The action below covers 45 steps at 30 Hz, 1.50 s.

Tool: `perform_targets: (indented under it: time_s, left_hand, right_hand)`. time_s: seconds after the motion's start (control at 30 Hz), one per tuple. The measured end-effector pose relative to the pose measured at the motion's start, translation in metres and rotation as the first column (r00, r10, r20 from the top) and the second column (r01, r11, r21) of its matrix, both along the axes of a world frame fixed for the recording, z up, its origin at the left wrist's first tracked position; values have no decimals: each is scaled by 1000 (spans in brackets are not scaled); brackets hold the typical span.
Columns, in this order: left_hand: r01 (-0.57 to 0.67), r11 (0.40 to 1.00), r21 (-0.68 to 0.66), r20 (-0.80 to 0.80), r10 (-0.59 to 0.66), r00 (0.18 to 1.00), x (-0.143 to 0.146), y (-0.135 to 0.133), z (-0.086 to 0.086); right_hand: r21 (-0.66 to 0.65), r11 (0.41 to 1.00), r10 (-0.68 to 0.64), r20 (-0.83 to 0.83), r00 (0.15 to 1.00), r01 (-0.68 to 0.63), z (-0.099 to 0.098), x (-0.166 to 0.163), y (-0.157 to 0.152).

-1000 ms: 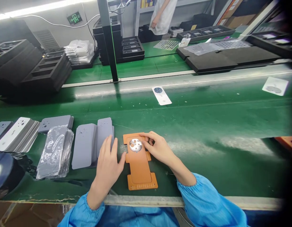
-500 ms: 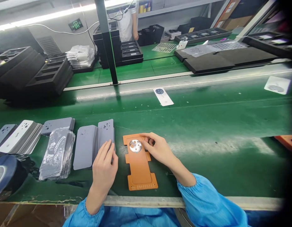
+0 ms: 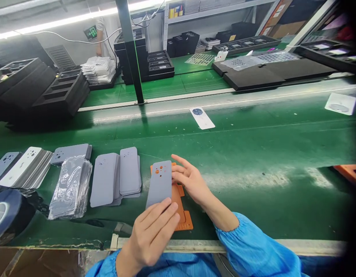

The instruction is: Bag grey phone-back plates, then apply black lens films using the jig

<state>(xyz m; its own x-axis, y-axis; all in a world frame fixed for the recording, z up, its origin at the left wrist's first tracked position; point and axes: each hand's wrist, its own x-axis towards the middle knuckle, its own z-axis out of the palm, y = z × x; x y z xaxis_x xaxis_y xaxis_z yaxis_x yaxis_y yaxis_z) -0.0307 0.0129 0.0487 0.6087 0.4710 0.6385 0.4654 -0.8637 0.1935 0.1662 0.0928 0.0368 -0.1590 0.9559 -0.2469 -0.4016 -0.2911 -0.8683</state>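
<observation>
A grey phone back panel (image 3: 161, 186) with camera holes at its top is gripped near its lower end by my left hand (image 3: 155, 231). The panel hangs tilted over the orange fixture (image 3: 182, 215) and hides much of it, including the round metal disc area. My right hand (image 3: 193, 184) is at the panel's upper right edge, its index finger stretched out and its other fingers loosely bent; the thumb side is near or touching the panel. Left of the fixture lie two stacks of grey panels, one nearer (image 3: 129, 171) and one farther left (image 3: 102, 179).
A plastic-wrapped bundle of panels (image 3: 66, 188), a white panel stack (image 3: 22, 167) and a blue tape roll (image 3: 9, 215) are on the left. Beyond lies a white panel with a dark camera disc (image 3: 203, 118). Black trays (image 3: 61, 92) stand behind; a person's arm (image 3: 99, 36) shows there.
My left hand has brought a grey panel from the nearer stack rightward over the orange fixture. My right hand's fingers have spread from the fixture's top. The person behind has moved left.
</observation>
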Motion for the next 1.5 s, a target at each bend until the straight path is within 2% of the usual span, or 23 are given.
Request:
perform_targets:
  time_s: [0.1, 0.23, 0.3, 0.4, 0.47, 0.57, 0.7, 0.83, 1.0, 1.17, 1.33, 1.5]
  left_hand:
    - [68, 996, -50, -31, -70, 997, 6, -1, 1]
    - [107, 989, -99, -46, -112, 993, 14, -4, 11]
    - [82, 988, -133, -75, -93, 993, 13, -11, 17]
    - [-31, 979, -202, -178, -6, 984, 7, -29, 23]
    - [-55, 973, -226, -237, 0, 971, 4, -43, 19]
    - [-77, 965, -250, -306, -3, 952, 8, -62, 3]
    - [-261, 939, -225, -429, 145, 892, 21, -74, -18]
    - [-272, 943, -194, -493, 146, 858, 24, -75, -24]
    - [-299, 934, -197, -468, 178, 866, 23, -76, -26]
    - [-309, 929, -202, -437, 197, 878, 24, -78, -33]
    - [-262, 939, -222, -456, 138, 879, 17, -79, -42]
    - [-251, 935, -249, -437, 123, 891, 15, -81, -50]
  right_hand:
    - [1, 999, 36, 3, 999, -36, 6, 4, -2]
    - [68, 997, 30, 102, 994, -37, 6, 6, -3]
    - [96, 995, 18, 151, 988, -32, 5, 9, -3]
    - [139, 990, -16, 249, 968, -19, 3, 14, -4]
    - [159, 986, -2, 315, 949, -51, 3, 17, -7]
    - [187, 975, 33, 413, 910, -120, 5, 19, -12]
    - [242, 947, 41, 564, 825, -213, 6, 19, -17]
    - [326, 893, -23, 719, 694, -309, 4, 21, -17]
    - [426, 814, -259, 875, 409, -396, -7, 21, -13]
    - [319, 789, -278, 947, 159, -524, -16, 14, -19]
    - [205, 709, -252, 967, 30, -675, -19, -5, -37]
    - [135, 737, -277, 954, -113, -662, -24, -21, -45]
